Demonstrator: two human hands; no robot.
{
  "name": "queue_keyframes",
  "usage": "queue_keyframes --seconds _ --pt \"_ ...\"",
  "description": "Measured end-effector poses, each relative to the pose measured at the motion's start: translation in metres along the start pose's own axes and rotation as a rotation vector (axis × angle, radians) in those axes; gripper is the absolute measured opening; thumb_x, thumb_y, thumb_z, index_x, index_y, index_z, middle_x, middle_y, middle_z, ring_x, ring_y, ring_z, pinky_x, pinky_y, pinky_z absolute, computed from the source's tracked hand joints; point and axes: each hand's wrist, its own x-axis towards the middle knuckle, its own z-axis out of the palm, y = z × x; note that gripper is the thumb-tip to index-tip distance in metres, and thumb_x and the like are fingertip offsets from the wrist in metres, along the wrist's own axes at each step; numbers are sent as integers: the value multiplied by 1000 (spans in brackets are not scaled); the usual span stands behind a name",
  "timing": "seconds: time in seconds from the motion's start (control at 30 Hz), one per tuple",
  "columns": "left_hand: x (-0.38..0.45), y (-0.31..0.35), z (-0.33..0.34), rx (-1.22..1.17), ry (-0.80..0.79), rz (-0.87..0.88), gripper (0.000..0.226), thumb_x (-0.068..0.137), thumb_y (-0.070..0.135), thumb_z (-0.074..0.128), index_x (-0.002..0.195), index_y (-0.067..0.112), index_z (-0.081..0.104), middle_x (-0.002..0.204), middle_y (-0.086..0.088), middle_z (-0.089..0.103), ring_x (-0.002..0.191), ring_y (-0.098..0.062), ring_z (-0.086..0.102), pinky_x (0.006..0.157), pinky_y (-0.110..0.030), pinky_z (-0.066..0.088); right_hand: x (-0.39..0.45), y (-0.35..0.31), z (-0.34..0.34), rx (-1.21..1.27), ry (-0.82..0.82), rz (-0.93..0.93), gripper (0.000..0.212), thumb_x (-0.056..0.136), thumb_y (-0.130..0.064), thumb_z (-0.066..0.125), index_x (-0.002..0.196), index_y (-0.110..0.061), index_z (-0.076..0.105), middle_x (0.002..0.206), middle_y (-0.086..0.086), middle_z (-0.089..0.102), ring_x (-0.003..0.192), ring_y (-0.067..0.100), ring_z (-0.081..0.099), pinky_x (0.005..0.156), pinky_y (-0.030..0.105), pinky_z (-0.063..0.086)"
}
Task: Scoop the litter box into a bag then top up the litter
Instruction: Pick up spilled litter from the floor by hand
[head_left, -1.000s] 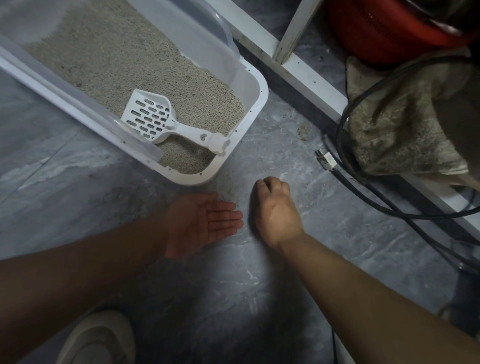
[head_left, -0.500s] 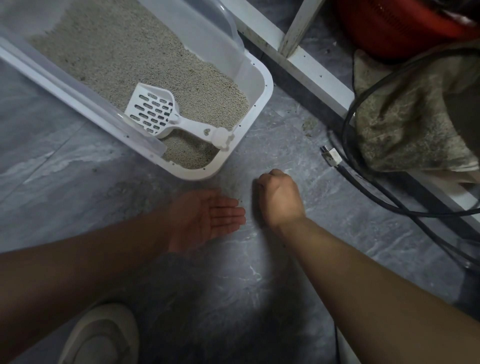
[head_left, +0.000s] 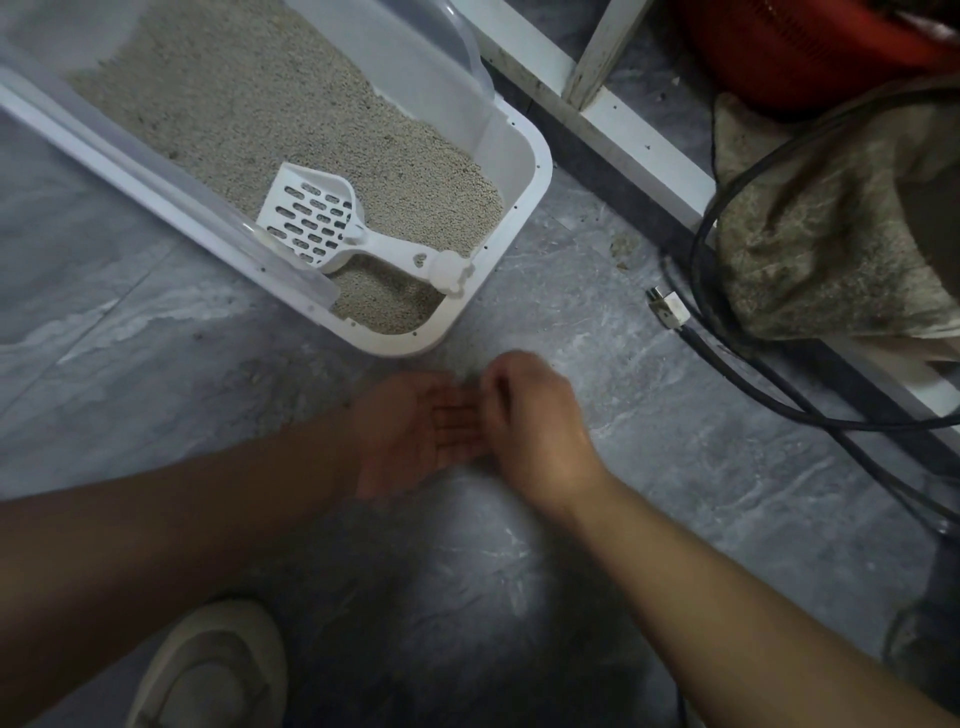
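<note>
The white litter box (head_left: 539, 171) sits on the grey floor at upper left, filled with pale litter (head_left: 249, 104). A white slotted scoop (head_left: 311, 223) lies on the litter, its handle pointing to the box's near corner. Just below that corner, my left hand (head_left: 410, 431) rests palm up with straight fingers. My right hand (head_left: 530, 421) has its fingers curled under and overlaps the left fingertips; what lies beneath it is hidden. A few loose grains (head_left: 462, 366) lie on the floor between the hands and the box.
A black cable (head_left: 779, 405) with a white plug (head_left: 670, 309) runs across the floor at right. Behind it stand a white frame (head_left: 597, 119), a dirty beige cloth (head_left: 821, 234) and a red basket (head_left: 779, 47). My pale shoe (head_left: 213, 670) is at bottom left.
My right hand has slid left across the floor until it overlaps the left fingertips. The left hand stays palm up in place. The scoop has not moved.
</note>
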Motion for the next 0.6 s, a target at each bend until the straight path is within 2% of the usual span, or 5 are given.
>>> queue_keyframes --seconds 0.17,0.3,0.37,0.47,0.6 --pt "-8 4 5 13 -91 -32 51 84 39 59 123 9 49 125 -20 47 114 -34 49 104 -43 39 -25 -20 5 174 -153 -75 4 85 -9 63 86 -12 65 85 0 62 80 18 58 73 35 49" --pt "-3 1 7 -52 -94 -49 39 99 36 41 79 7 59 78 -10 55 70 -20 56 66 -31 53 -22 -14 -6 157 -146 -118 15 83 -8 67 96 -14 72 89 2 67 81 14 61 76 30 50" --pt "-1 1 5 -53 -67 -29 48 101 35 40 86 0 69 82 -14 68 72 -24 69 65 -34 60 -16 -4 -17 102 -65 -140 15 85 -6 66 96 -12 73 88 5 70 82 17 63 78 28 48" --pt "-3 4 5 -76 -49 -12 54 102 35 41 112 -13 66 115 -29 69 102 -39 72 84 -48 60 5 31 -28 -45 120 52 14 88 -7 66 101 -6 71 98 15 67 93 32 63 86 30 43" --pt "-7 5 1 -100 -38 -15 55 103 33 39 126 -13 57 125 -31 64 114 -42 65 90 -50 56 25 60 -21 -202 -175 504 54 87 -37 72 130 -8 56 132 18 46 121 37 49 104 36 42"
